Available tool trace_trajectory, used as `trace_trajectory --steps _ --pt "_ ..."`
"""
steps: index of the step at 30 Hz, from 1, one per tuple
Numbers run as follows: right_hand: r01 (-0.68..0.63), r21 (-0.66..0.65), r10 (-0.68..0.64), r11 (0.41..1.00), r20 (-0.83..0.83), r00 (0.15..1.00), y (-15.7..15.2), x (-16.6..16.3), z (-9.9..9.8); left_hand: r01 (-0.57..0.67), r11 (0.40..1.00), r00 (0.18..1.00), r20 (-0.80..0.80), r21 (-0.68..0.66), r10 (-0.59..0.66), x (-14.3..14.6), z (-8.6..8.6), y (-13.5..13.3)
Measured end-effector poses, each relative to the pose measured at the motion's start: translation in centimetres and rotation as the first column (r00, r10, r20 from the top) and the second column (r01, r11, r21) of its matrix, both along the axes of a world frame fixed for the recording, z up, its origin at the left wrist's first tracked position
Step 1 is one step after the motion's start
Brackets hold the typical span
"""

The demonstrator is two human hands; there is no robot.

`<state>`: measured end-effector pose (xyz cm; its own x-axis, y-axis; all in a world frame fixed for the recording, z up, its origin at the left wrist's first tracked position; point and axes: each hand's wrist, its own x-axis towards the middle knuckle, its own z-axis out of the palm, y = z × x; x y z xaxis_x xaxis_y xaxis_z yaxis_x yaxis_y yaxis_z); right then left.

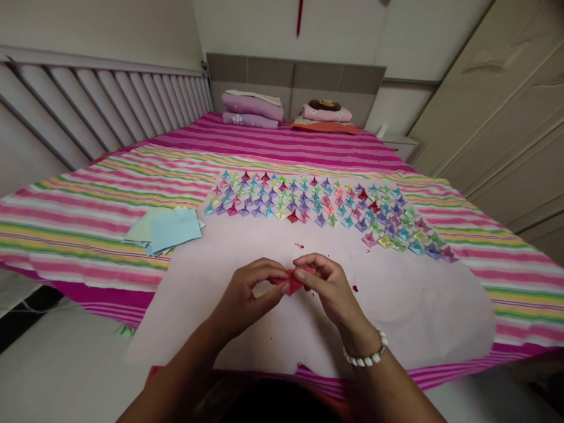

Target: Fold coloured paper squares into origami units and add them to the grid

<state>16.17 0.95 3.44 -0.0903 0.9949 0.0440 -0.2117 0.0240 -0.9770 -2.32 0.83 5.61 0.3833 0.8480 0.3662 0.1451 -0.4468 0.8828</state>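
My left hand (249,294) and my right hand (328,285) meet over a pale pink sheet (396,294) spread on the bed. Both pinch a small piece of red folded paper (291,283) between fingertips and thumbs. A white bead bracelet (368,355) circles my right wrist. Beyond my hands lie several rows of small folded paper shapes (317,205) in many colours. A stack of flat paper squares (167,230), light blue on top, lies to the left of the sheet.
The bed has a pink, green and yellow striped cover (88,205). Folded bedding (252,108) and a pillow (326,114) sit at the headboard. A slatted rail (88,100) runs along the left; wardrobe doors (497,111) stand right. Tiny red scraps (355,288) dot the sheet.
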Motion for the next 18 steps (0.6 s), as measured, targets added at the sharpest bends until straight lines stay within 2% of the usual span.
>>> trace_trajectory --steps 2,4,7,10,18 --pt "0.003 -0.001 -0.003 1.0 0.048 0.999 -0.02 -0.18 0.16 -0.061 0.998 0.998 0.007 0.0 0.061 0.31 -0.12 0.05" --pt "0.001 0.027 -0.002 1.0 0.055 0.998 -0.11 -0.33 0.31 -0.136 0.989 0.99 0.028 -0.054 0.138 0.6 -0.34 0.06" --pt "0.009 0.083 -0.013 0.997 0.056 0.998 -0.31 -0.46 0.46 -0.218 0.941 0.963 0.1 -0.257 0.25 0.87 -0.63 0.07" --pt "0.021 0.156 -0.033 0.988 0.075 0.997 -0.47 -0.46 0.47 -0.185 0.902 0.966 0.095 -0.39 0.239 0.89 -0.68 0.15" --pt "-0.016 0.235 -0.019 0.972 0.148 0.989 -0.41 -0.3 0.59 -0.121 0.946 0.987 0.069 -0.301 0.148 0.55 -0.23 0.0"
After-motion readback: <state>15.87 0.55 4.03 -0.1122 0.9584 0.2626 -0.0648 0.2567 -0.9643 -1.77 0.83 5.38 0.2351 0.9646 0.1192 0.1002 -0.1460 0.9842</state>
